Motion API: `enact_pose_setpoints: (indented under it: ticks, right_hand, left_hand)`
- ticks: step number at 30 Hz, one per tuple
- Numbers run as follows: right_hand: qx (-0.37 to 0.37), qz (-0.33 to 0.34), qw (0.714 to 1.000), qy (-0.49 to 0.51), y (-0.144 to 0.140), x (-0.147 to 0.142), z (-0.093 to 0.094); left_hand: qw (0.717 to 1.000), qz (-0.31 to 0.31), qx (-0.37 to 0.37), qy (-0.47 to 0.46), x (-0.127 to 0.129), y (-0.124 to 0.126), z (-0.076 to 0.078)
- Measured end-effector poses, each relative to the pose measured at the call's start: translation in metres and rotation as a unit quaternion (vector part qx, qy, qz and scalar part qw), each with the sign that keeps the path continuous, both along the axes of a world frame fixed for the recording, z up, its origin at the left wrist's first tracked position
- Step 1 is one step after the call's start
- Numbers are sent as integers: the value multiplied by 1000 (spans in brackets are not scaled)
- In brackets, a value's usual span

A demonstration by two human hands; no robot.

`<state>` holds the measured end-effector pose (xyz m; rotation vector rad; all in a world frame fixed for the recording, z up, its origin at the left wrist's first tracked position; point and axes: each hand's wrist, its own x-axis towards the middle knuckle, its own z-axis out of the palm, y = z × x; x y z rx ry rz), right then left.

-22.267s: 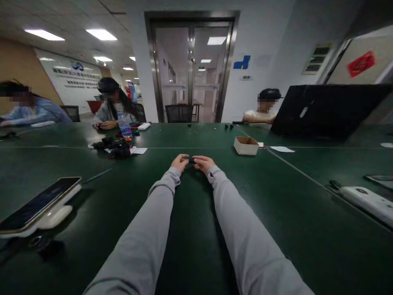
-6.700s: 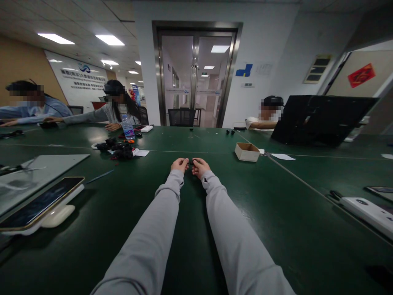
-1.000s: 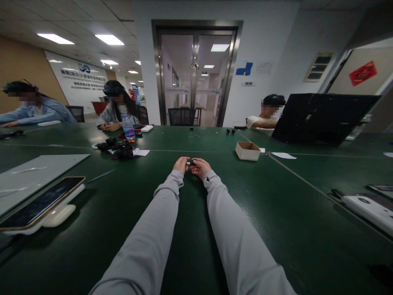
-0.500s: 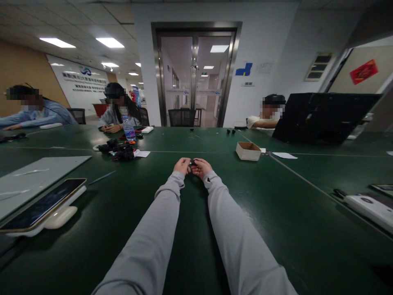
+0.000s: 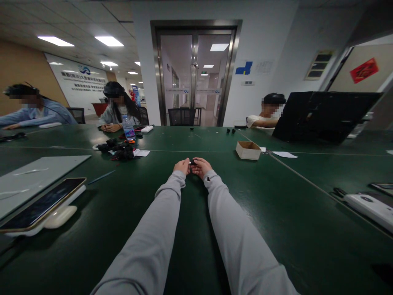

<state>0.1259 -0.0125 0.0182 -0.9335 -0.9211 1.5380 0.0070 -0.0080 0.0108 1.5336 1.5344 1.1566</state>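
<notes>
Since both arms are stretched way out over the dark green table top (image 5: 276, 213), the work sits far from the eyes, so I'd pull it closer if fine fiddling is needed. The left hand (image 5: 182, 166) and right hand (image 5: 200, 166) are curled in, fingertips pinching a small black part (image 5: 193, 162) between them, just above the table. Can't tell what the part is, too tiny. Best bet, I reckon: steady both wrists on the table and turn with fingertips only, so nothing pops loose. The little open cardboard box (image 5: 248, 150) sits off to the right, well apart, and the gold-edged phone on its white stand (image 5: 43, 208) is near the left elbow.
</notes>
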Motion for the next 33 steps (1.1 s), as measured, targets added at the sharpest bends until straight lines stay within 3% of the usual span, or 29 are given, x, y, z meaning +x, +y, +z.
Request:
enact_pose_setpoints:
  ticks: [11,33]
  right_hand:
    - [0,0,1000,3,1,1,-1]
    - [-4,1,1000,2,2,1,-2]
  left_hand:
    - [999,25,12,-29,0,4,-4]
    - [999,12,18,-43,0,4,-4]
